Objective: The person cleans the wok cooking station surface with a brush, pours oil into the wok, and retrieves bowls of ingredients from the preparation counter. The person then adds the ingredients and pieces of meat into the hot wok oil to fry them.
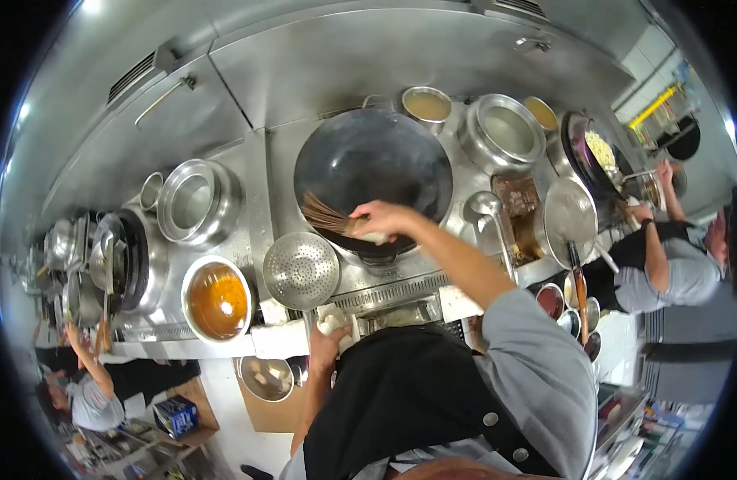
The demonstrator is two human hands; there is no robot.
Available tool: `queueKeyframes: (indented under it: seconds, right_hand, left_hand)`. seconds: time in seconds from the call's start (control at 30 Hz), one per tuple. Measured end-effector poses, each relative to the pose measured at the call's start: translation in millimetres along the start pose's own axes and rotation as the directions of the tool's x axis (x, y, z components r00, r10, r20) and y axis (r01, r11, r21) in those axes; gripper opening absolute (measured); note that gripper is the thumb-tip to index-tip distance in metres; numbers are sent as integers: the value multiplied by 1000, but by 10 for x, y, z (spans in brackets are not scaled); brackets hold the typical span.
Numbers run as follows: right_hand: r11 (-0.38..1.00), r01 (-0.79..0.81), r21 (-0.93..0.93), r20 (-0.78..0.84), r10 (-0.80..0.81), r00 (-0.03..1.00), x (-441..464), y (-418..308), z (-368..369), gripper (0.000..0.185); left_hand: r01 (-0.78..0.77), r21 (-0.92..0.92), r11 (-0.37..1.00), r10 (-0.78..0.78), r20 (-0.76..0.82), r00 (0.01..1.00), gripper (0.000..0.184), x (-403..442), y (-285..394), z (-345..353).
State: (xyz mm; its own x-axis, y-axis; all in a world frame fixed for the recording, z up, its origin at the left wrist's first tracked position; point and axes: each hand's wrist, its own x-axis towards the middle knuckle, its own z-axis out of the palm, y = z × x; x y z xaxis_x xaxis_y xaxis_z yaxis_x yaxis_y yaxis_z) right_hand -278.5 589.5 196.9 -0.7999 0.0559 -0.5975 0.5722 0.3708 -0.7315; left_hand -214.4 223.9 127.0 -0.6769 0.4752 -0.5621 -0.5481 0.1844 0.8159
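Evidently mid-work. Right hand [380, 222] closed around the butt of a stiff brush [327, 216], bristles fanned over the near-left inner wall of the wok [376, 156]; whether the tips press on the metal, hard to tell. Left hand [326, 346] wrapped on a bunched white cloth [332, 320], nearer the body than the wok and to its left, just by the lower rim of a perforated strainer [302, 272]. Cannot tell if those fingers also hold a handle beneath.

Progress, my judgement: brushing under way, not finished, as the tool is in the wok. The inner surface shows dark, with a small bright glint. How much of it has been brushed, and how much is left, cannot be read from this view.

Surface: steel cooktop [260, 212] around the wok. Behind it, a little right, a pot of pale brownish liquid [427, 106]. To its right, a large lidless pot [508, 136], a ladle [487, 205], then a fine-mesh strainer [569, 216]. To its left, nested metal pots [188, 202] and, nearer the body, a bowl of orange liquid [218, 302].

Room: steel wall panels [328, 72] behind the wok. Far right of it, a co-worker [664, 264] at another wok with pale food [599, 150]; far left, a second person [96, 404], one arm raised. Below left, a blue box [175, 416].
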Motion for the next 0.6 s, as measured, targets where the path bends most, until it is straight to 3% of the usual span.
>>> queueKeyframes:
  seconds: [0.07,0.1,0.13,0.17,0.2,0.23,0.3,0.33,0.37,0.4,0.43,0.5,0.53,0.57,0.6]
  right_hand:
    - [996,-43,-76,-66,38,997,36,502,-603,55]
    - [832,-268,-486,-275,145,950,-296,251,-944,44]
    - [742,-439,-506,-592,71,803,-405,387,-1241,37]
    - [786,-441,-434,-770,-69,635,-271,806,-1603,36]
    - [898,-293,-328,-835,-130,535,-777,594,-1563,41]
    - [964,-230,-131,-927,-37,374,-736,953,-1679,44]
    - [994,-94,-53,-945,-20,327,-1139,1289,-1357,51]
    - [995,-99,31,-916,68,396,-1317,1455,-1040,53]
    - [988,-109,112,-875,150,460,-1501,1633,-699,54]
    - [967,-249,-56,-927,42,373,-1370,2279,-349,44]
    - [935,-354,22,-891,179,418,-1403,2524,28,42]
    - [824,-566,-12,-823,313,474,-1496,2742,590,51]
    - [834,-547,-74,-780,293,553,-1498,2971,776,54]
    - [832,-548,-84,-805,267,529,-1522,2977,914,56]
    - [819,-560,-124,-823,231,520,-1526,3012,978,57]
  left_hand:
    - [30,131,991,-32,12,999,44,-56,89,-131]
    - [9,149,989,-9,2,1000,42,-39,118,-148]
    - [-10,162,987,12,-11,1000,40,-35,149,-163]
    - [-48,278,959,44,21,999,43,-36,198,-195]
    - [-50,275,960,44,26,999,43,-22,230,-163]
    - [-136,325,936,135,27,991,42,-13,253,-123]
    - [-348,444,826,347,85,934,43,52,237,-40]
    - [-336,444,831,334,84,939,43,21,336,73]
    - [-455,536,711,470,118,875,42,-46,500,257]
    - [-554,613,563,591,171,789,40,-33,611,418]
    - [-555,609,567,586,175,791,40,83,622,548]
    - [-393,227,891,388,71,919,39,362,452,804]
    - [-397,160,904,404,-13,915,45,628,203,872]
    - [-151,-46,987,150,-19,989,51,620,311,964]
    - [115,-230,966,-110,38,993,58,619,452,1087]
